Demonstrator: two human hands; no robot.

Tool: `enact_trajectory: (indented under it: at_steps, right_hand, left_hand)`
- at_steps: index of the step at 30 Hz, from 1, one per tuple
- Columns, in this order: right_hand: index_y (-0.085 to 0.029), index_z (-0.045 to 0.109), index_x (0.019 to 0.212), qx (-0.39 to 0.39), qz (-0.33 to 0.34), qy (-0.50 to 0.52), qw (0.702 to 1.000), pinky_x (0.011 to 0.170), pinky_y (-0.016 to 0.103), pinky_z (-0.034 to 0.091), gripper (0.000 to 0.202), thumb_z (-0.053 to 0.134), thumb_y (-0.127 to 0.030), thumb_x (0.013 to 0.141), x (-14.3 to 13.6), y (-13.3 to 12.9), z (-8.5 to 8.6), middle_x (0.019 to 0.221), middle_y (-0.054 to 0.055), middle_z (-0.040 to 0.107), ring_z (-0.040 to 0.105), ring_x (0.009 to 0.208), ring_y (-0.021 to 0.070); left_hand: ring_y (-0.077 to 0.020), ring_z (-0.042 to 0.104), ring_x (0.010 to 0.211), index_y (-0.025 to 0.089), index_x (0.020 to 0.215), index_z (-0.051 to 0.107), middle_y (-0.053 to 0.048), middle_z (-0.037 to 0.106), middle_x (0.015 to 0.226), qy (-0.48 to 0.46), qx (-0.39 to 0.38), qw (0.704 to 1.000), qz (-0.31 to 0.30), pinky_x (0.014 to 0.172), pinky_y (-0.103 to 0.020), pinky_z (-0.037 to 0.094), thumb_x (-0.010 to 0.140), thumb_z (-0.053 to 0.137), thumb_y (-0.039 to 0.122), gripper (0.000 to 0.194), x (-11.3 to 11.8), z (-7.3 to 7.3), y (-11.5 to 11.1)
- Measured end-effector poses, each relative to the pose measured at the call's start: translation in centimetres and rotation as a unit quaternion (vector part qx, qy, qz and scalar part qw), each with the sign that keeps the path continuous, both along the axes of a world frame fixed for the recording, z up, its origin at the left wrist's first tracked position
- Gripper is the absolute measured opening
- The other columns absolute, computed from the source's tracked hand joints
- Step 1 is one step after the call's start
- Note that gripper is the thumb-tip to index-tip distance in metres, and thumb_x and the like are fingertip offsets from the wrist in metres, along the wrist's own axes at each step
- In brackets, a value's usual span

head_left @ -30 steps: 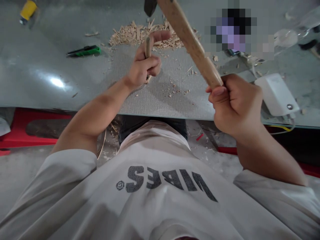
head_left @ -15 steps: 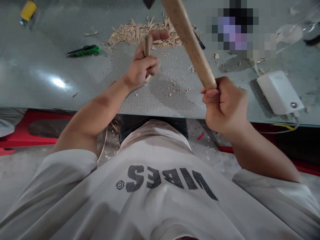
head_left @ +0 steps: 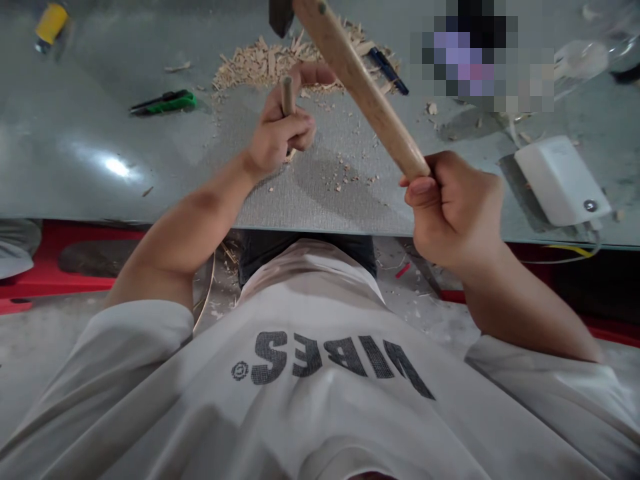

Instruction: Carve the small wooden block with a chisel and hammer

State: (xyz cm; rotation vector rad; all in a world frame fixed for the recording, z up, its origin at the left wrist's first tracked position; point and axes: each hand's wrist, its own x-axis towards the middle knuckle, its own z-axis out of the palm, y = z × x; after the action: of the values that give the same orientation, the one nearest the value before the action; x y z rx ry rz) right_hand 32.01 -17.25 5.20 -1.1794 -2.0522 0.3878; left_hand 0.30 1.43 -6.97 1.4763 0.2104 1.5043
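Observation:
A hammer [head_left: 367, 93] with a pale wooden handle is gripped near the handle's end by my right hand [head_left: 453, 207]. Its dark metal head, at the top of the view, is raised above the table, up and left of my right hand. My left hand [head_left: 285, 127] closes round an upright wooden-handled tool [head_left: 287, 97], whose lower end is mostly hidden by the fingers. Wood chips [head_left: 265, 60] lie heaped just beyond my left hand, and small crumbs are scattered on the grey textured mat [head_left: 320, 200] beneath.
A green utility knife [head_left: 173, 102] and a yellow object [head_left: 51, 23] lie at the left. Beside the chips is a dark blue pen-like item [head_left: 389, 70]. A white box [head_left: 563, 180] with a cable stands at the right. A blurred patch covers things at the upper right.
The hammer has shifted left and its head shows more at the top edge. The blue item is more exposed. My left hand keeps its hold on the upright tool.

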Motion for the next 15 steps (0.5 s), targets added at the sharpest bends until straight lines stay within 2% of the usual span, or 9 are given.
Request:
enact_trajectory:
  at_steps: [3,8,12,15]
  right_hand:
    - [-0.031,0.075,0.113,0.021,0.005,-0.007,1.0,0.06,0.043,0.037,0.069,0.042,-0.089,0.132,-0.1,0.3,-0.6,0.076,0.003,0.068,0.057,0.06,0.0236]
    - [-0.03,0.077,0.114,0.024,-0.009,0.011,1.0,0.063,0.045,0.04,0.068,0.044,-0.087,0.131,-0.5,0.4,-1.8,0.083,0.007,0.074,0.058,0.063,0.0254]
    - [-0.03,0.075,0.111,0.012,-0.001,-0.027,1.0,0.06,0.042,0.034,0.067,0.044,-0.084,0.132,-0.4,0.4,-2.6,0.078,0.004,0.071,0.056,0.06,0.0243]
    - [-0.031,0.074,0.117,0.021,-0.015,0.023,0.999,0.062,0.042,0.038,0.069,0.038,-0.088,0.132,-0.3,0.1,-2.9,0.082,0.004,0.074,0.057,0.06,0.0236]
  left_hand:
    - [-0.0107,-0.003,0.04,0.023,0.147,0.081,0.021,0.015,0.049,0.025,-0.03,0.999,-0.007,0.048,-0.032,0.008,0.108,0.061,0.02,0.044,-0.4,-0.5,0.2]
    - [-0.0114,0.002,0.042,0.026,0.149,0.076,0.021,0.021,0.049,0.028,-0.106,0.994,0.019,0.054,-0.036,0.012,0.104,0.065,0.017,0.047,-1.3,-1.8,1.1]
    - [-0.0126,0.012,0.044,0.026,0.158,0.07,0.021,0.028,0.052,0.061,-0.097,0.993,-0.01,0.057,-0.039,0.019,0.099,0.074,0.018,0.059,-2.1,-2.2,1.5]
    - [-0.0109,0.012,0.044,0.023,0.154,0.071,0.022,0.028,0.054,0.07,-0.089,0.994,-0.005,0.057,-0.037,0.018,0.101,0.07,0.019,0.053,-2.2,-1.7,1.1]
